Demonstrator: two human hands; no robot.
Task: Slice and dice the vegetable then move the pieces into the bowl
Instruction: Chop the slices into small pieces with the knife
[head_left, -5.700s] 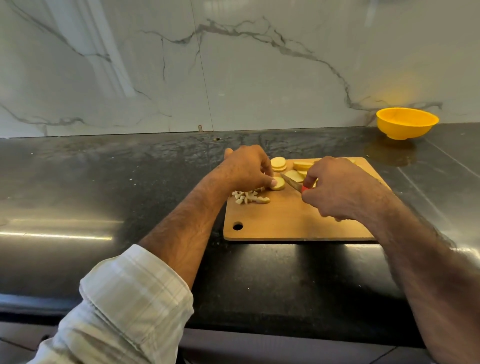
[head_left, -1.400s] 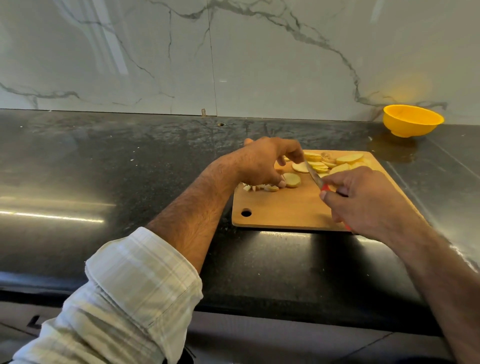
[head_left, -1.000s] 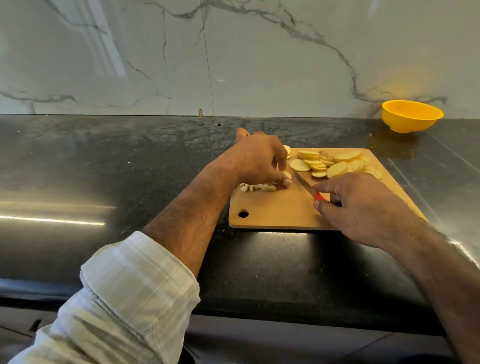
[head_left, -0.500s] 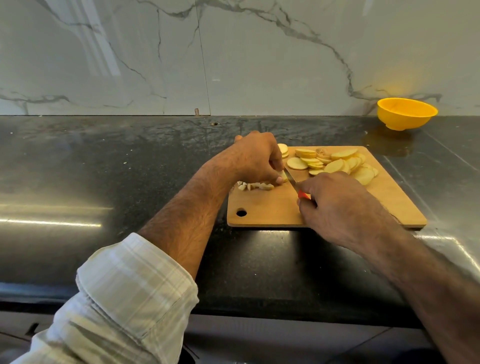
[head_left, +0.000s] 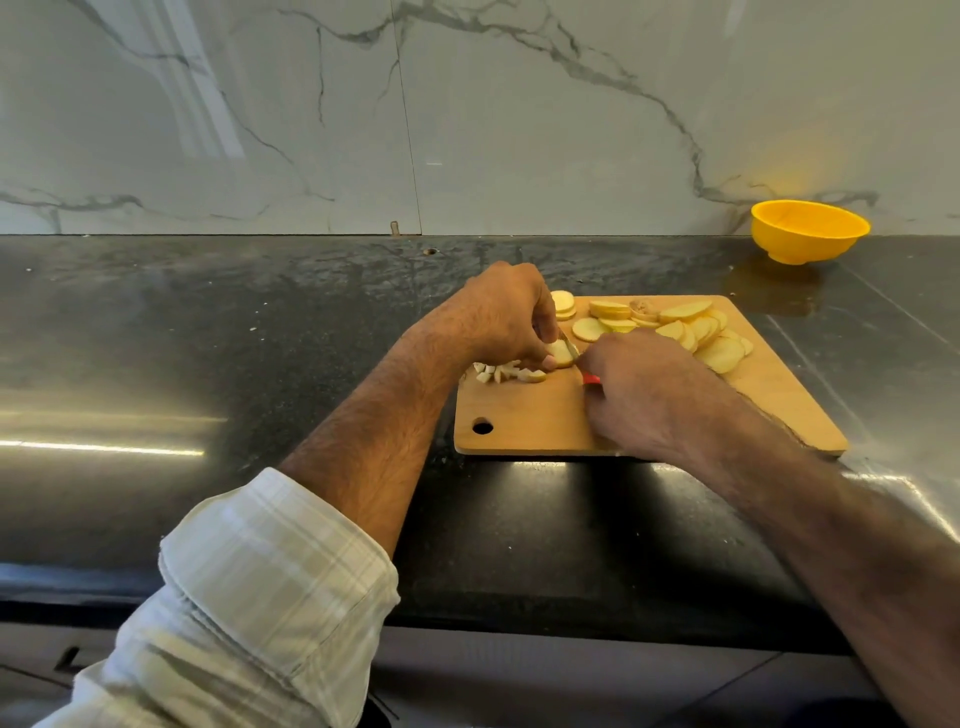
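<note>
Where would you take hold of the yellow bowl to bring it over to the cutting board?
Grip the yellow bowl at its near-left rim, coming from the cutting board side with thumb inside and fingers outside. It stands upright and open, apart from the board with nothing against it, and the wall tapers to a narrow foot, so the rim likely offers the surest hold.
</note>
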